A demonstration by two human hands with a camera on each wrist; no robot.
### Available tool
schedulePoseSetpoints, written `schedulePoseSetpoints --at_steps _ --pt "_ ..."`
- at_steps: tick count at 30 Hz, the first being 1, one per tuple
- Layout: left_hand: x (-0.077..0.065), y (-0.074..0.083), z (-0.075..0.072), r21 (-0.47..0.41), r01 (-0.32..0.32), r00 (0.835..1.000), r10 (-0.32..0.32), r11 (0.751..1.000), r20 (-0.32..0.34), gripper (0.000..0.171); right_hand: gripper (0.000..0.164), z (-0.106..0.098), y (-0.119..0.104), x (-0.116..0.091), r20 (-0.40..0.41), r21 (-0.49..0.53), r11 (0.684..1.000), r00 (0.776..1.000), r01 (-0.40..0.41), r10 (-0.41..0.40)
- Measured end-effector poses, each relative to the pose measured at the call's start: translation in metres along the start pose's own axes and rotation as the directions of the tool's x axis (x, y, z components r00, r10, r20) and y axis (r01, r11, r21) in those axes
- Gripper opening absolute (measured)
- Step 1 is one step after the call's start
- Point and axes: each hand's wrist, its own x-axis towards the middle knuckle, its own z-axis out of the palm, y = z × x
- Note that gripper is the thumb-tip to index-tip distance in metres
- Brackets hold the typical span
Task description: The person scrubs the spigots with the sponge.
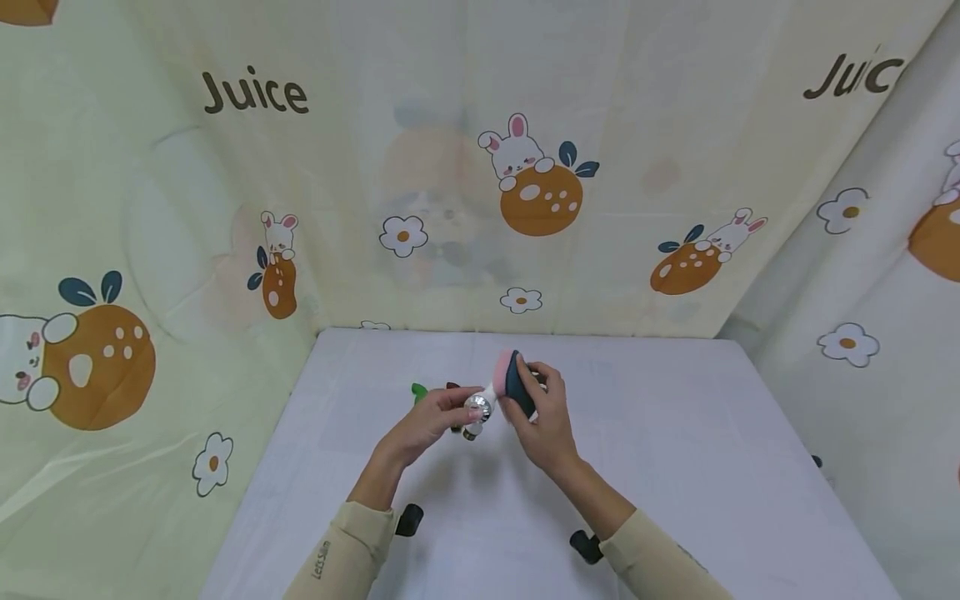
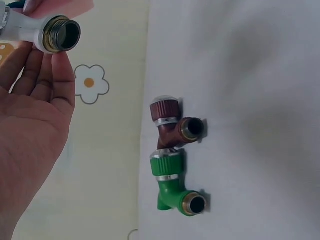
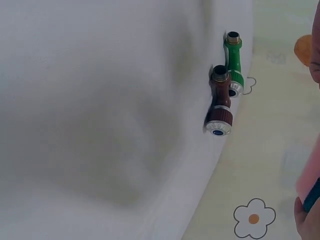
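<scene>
My left hand (image 1: 429, 423) grips a white angle valve (image 1: 478, 407) with a shiny silver knob, above the table. Its threaded, dark-bored outlet (image 2: 61, 34) shows in the left wrist view. In my right hand (image 1: 549, 423) is a scrubbing sponge (image 1: 516, 385), pink on one face and dark blue on the other. The pink face is against or very near the valve's white end. Beyond the left hand, a green valve (image 2: 171, 182) and a dark red-brown valve (image 2: 172, 131) lie side by side on the table. In the head view the left hand partly covers them.
A white cloth covers the table (image 1: 675, 467). Behind it and at both sides hang pale curtains (image 1: 450, 275) printed with rabbits, oranges and flowers. Dark camera pieces (image 1: 409, 520) stick out at both wrists.
</scene>
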Motion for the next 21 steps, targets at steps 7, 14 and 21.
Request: schedulePoseSetpoints --at_steps 7,14,21 --pt "-0.0022 -0.0036 0.0006 -0.028 -0.004 0.999 0.005 1.000 0.033 0.053 0.062 -0.0011 0.0009 0.0009 0.041 0.079 0.988 0.991 -0.129 0.126" --pt "-0.0020 -0.0059 0.0007 -0.032 -0.032 0.998 0.033 0.999 0.052 0.055 0.060 -0.0034 0.0008 0.0038 0.094 0.150 0.950 0.960 -0.275 0.263" --pt "-0.0022 -0.0080 0.0010 -0.045 -0.060 0.997 0.062 0.997 0.053 0.057 0.060 -0.0031 0.0004 0.0045 0.100 0.164 0.928 0.941 -0.336 0.323"
